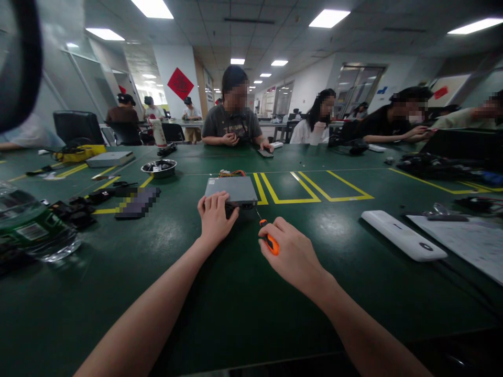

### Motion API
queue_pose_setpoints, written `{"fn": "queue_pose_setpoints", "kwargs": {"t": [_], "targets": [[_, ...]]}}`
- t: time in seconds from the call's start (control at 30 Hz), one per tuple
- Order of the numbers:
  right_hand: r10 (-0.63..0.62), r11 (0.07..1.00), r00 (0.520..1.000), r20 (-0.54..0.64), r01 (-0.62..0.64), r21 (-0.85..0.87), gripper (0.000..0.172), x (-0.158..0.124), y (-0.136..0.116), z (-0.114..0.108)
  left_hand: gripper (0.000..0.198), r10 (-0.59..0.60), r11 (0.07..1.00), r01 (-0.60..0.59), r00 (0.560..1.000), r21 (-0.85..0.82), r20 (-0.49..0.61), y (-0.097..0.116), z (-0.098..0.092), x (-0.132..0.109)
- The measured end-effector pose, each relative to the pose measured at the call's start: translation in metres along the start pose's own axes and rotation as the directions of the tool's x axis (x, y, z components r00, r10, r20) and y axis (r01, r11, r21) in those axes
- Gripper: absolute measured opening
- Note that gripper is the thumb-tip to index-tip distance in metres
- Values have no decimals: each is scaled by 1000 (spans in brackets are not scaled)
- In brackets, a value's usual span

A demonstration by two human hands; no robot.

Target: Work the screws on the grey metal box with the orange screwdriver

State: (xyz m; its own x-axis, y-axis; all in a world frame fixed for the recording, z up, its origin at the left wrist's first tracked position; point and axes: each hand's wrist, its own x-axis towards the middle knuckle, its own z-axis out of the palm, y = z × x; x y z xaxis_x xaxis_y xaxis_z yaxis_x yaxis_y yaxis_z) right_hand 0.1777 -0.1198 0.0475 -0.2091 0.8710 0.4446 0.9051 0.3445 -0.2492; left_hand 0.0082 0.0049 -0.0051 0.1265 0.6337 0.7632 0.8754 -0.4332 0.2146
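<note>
A grey metal power supply unit (239, 189) lies on the green tabletop straight ahead, with a bundle of coloured wires (231, 173) at its far side. My left hand (215, 214) grips its near left corner, fingers over the top and thumb against the front face. In my right hand (288, 250) is a screwdriver (271, 243) with an orange and black handle, the fingers wrapped round it. Its thin shaft points up and left to the unit's front right corner. Whether the tip touches a screw there is too small to tell.
A metal bowl of small parts (159, 167), a dark phone (138, 202) and a large water bottle (33, 225) stand to the left. At right lie a white power bank-like device (403, 235) and paper sheets (467, 241). A person (231, 115) sits opposite.
</note>
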Motion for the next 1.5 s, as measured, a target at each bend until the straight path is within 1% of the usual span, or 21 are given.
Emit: {"fn": "queue_pose_setpoints", "kwargs": {"t": [0.13, 0.2, 0.27, 0.37, 0.47, 0.57, 0.63, 0.7, 0.73, 0.8, 0.83, 0.93, 1.0, 1.1, 1.17, 1.23, 1.27, 1.33, 1.37, 1.43, 1.5], "targets": [[83, 994, 996, -24, -81, 72, 30, 3, -1, -3, 33, -9, 1000, 9, 1000, -23, -5, 0, 1, 0], [146, 984, 989, -24, -143, 103, 31, 4, 0, -3, 33, -11, 1000, 11, 1000, -29, -5, 0, 1, 0], [168, 980, 985, -26, -164, 112, 26, 4, 1, -2, 32, -13, 1000, 12, 1000, -24, -5, 1, 1, 0], [72, 996, 996, -53, -69, 56, 15, 1, 1, 2, 32, -16, 1000, 16, 1000, -18, -5, 1, 1, 0], [-26, 999, 999, -40, 25, -26, 18, 0, 0, 4, 32, -21, 1000, 21, 1000, -16, 0, 2, 1, 1], [-30, 999, 999, -21, 30, -16, 11, 1, -3, 3, 31, -18, 1000, 18, 1000, -5, -7, 2, 0, 1], [24, 999, 999, -35, -23, 25, 21, 2, -5, 1, 31, -15, 1000, 15, 1000, -4, -11, 2, -1, 1], [116, 991, 993, -35, -113, 67, 33, 3, -5, -2, 31, -16, 1000, 16, 1000, -9, -9, 3, -1, 1], [156, 985, 987, -32, -153, 83, 35, 4, -5, -2, 31, -18, 1000, 18, 1000, -13, -5, 3, -1, 0], [190, 978, 981, -33, -186, 90, 30, 4, -4, -3, 31, -25, 999, 25, 1000, -24, 5, 3, -1, 0], [172, 982, 984, -45, -168, 82, 25, 3, -3, -3, 32, -27, 999, 28, 1000, -29, 10, 3, -1, 1], [52, 998, 996, -74, -50, 24, 14, 1, -3, 0, 32, -29, 999, 30, 999, -37, 18, 3, -1, 1], [-8, 1000, 998, -57, 7, -9, 16, 0, -3, 1, 32, -32, 999, 32, 999, -34, 17, 3, -1, 1], [-21, 1000, 999, -30, 20, -18, 17, 0, -4, 3, 31, -34, 999, 35, 999, -31, 14, 3, -1, 1], [26, 1000, 999, -42, -26, 10, 26, 2, -4, 2, 31, -28, 999, 28, 1000, -23, 12, 3, -1, 1], [118, 992, 992, -46, -117, 37, 38, 3, -4, 1, 31, -24, 1000, 24, 1000, -13, 5, 3, -1, 1], [164, 986, 986, -40, -162, 46, 39, 3, -3, 0, 30, -23, 1000, 23, 1000, -11, 2, 3, -1, 1], [205, 977, 978, -27, -203, 59, 32, 3, -3, -1, 30, -24, 1000, 24, 1000, -14, 1, 3, -1, 1], [192, 980, 981, -25, -190, 63, 27, 3, -2, -1, 30, -25, 1000, 25, 1000, -17, 4, 3, -1, 1], [110, 992, 993, -42, -108, 58, 18, 2, -2, 0, 31, -28, 999, 28, 1000, -20, 9, 3, -1, 1], [12, 1000, 998, -58, -10, 25, 17, 1, -1, 2, 31, -31, 999, 31, 999, -21, 10, 3, -1, 1]]}}
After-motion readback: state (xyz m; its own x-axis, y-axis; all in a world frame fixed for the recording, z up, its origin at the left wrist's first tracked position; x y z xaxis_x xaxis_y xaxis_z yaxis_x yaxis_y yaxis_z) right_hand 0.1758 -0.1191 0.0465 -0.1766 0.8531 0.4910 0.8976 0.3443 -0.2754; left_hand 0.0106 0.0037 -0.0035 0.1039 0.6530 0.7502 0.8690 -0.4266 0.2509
